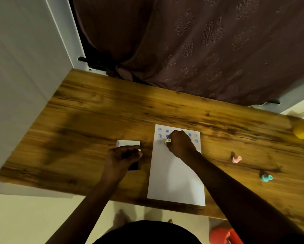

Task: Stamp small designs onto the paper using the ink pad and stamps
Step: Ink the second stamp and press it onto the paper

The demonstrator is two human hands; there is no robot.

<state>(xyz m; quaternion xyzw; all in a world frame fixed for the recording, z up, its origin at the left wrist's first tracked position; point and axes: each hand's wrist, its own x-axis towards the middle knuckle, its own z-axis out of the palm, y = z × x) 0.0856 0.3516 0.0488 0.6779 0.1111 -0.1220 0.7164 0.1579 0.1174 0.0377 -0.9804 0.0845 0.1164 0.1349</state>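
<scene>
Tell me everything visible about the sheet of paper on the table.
The paper is a plain white rectangular sheet lying flat on the wooden table, long side running away from the person. Small blue stamped marks, including hearts and round designs, fill rows along its far end; the rest is blank. The right hand, gripping a small pale stamp, rests on the printed part.

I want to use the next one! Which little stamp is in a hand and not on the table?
The pale yellowish stamp, pinched in the right hand over the paper. The pink stamp and teal stamp lie loose on the table.

Wooden table [98, 110], maroon patterned curtain [200, 46] behind, white wall [21, 67] left, cream floor [33, 217], dim light.
</scene>
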